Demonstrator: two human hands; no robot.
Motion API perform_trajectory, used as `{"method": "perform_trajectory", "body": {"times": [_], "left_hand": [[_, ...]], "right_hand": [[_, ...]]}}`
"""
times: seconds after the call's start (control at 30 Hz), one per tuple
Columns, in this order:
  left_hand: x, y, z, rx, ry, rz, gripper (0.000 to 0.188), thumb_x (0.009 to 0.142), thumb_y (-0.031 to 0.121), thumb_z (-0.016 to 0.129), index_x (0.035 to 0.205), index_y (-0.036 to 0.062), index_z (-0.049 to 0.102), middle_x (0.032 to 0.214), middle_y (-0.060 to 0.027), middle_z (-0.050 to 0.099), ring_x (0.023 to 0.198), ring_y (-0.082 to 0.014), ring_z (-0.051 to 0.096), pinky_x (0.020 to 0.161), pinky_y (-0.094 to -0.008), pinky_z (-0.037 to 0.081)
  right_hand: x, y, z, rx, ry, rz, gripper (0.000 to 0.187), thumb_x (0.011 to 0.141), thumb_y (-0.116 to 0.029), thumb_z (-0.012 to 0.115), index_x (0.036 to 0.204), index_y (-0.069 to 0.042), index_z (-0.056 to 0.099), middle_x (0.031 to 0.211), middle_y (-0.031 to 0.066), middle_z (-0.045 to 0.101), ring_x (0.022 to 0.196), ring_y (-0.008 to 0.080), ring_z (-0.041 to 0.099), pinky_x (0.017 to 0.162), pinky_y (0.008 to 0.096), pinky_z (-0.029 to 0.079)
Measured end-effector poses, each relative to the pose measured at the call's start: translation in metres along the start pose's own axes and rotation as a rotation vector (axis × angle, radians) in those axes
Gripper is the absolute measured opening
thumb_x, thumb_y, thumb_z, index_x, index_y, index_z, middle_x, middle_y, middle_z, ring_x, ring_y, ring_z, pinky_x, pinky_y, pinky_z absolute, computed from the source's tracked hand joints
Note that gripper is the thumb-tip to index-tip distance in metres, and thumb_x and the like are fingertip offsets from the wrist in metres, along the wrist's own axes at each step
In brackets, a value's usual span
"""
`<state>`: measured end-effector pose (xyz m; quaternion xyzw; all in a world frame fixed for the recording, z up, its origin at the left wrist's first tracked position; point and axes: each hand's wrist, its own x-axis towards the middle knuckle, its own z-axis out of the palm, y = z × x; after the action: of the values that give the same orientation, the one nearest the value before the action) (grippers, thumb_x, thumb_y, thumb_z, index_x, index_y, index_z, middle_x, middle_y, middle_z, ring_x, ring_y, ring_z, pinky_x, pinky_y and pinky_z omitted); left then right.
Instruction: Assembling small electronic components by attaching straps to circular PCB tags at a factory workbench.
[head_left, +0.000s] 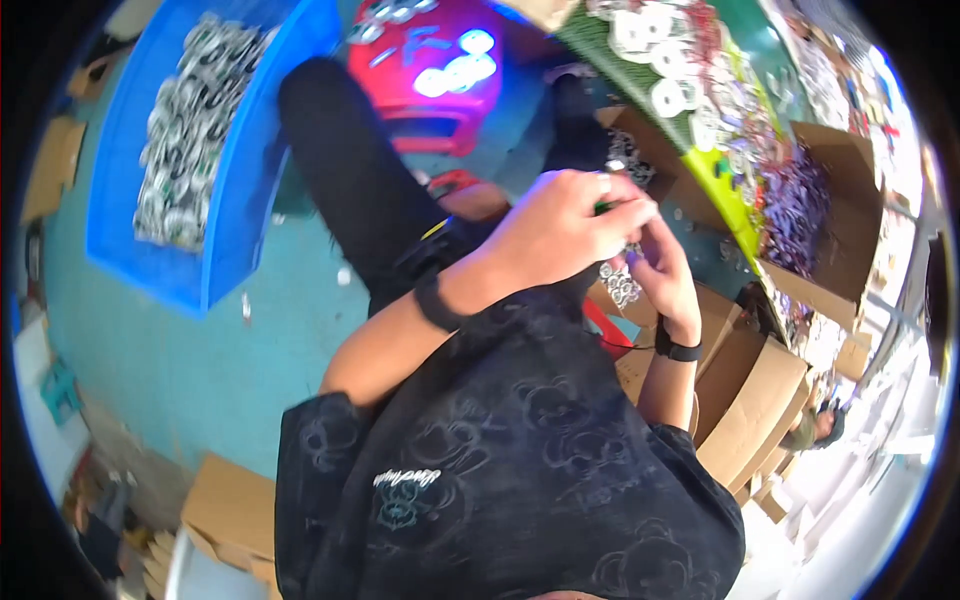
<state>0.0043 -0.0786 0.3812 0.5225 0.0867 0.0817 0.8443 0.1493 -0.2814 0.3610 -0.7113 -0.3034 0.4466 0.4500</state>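
Green piece (602, 209) | left hand (575, 222) curled round it | right hand (667, 275) curled, hold unclear | blue bin (245, 190): silvery parts (190, 140)

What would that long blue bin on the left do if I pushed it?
The blue bin looks like plastic, so its smooth walls might flex slightly. The many small parts spread inside probably make it heavy to push. Its broad, long shape suggests it is unlikely to tip.

Shirt (480, 470): black, patterned with pale grey line figures. Wristbands (435, 302): black. Small handled piece (602, 208): green. Bin (238, 165): plain blue. Stool (398, 100): red. Table (612, 75): green, one edge partly yellow-green; discs (655, 38) near that edge, white. Carton (845, 165): brown; pieces inside (795, 215), purple. Floor (140, 350): teal.
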Motion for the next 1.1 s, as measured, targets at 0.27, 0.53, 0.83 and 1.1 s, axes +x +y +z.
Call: {"method": "perform_trajectory", "body": {"times": [0.27, 0.53, 0.83, 1.1], "left_hand": [[0.034, 0.015, -0.022, 0.339, 0.163, 0.005, 0.016, 0.096, 0.01, 0.06, 0.096, -0.002, 0.07, 0.075, -0.0071, 0.07, 0.066, -0.0125, 0.069, 0.06, -0.0285, 0.052], [0.072, 0.03, -0.03, 0.579, 0.307, -0.068, 0.017, 0.096, 0.011, 0.061, 0.088, -0.0034, 0.066, 0.074, -0.0115, 0.071, 0.066, -0.0183, 0.071, 0.058, -0.0305, 0.053], [0.081, 0.046, -0.044, 0.044, 0.507, -0.174, 0.025, 0.096, 0.016, 0.068, 0.113, -0.0025, 0.068, 0.095, -0.0089, 0.072, 0.075, -0.0135, 0.07, 0.068, -0.0242, 0.056], [0.093, 0.039, -0.044, 0.193, 0.474, -0.155, 0.021, 0.093, 0.014, 0.073, 0.106, -0.0025, 0.071, 0.091, -0.0068, 0.073, 0.074, -0.0117, 0.07, 0.068, -0.0237, 0.055]], "right_hand": [[0.079, -0.123, 0.037, 0.051, 0.096, -0.118, 0.023, 0.092, -0.005, 0.068, 0.114, -0.002, 0.066, 0.102, 0.0039, 0.065, 0.09, 0.0089, 0.063, 0.068, 0.0232, 0.054], [0.128, -0.105, 0.025, 0.332, 0.23, -0.109, 0.013, 0.088, -0.005, 0.073, 0.1, -0.002, 0.07, 0.09, 0.0037, 0.069, 0.07, 0.0087, 0.065, 0.053, 0.0234, 0.052], [0.141, -0.083, 0.006, -0.225, 0.53, -0.708, 0.02, 0.08, 0.005, 0.074, 0.097, -0.003, 0.07, 0.092, 0.0108, 0.069, 0.079, 0.0248, 0.07, 0.066, 0.0311, 0.056], [0.14, -0.082, 0.003, -0.062, 0.454, -0.542, 0.018, 0.082, 0.0, 0.072, 0.099, -0.003, 0.07, 0.092, 0.0086, 0.067, 0.073, 0.0196, 0.067, 0.061, 0.0296, 0.054]]}}
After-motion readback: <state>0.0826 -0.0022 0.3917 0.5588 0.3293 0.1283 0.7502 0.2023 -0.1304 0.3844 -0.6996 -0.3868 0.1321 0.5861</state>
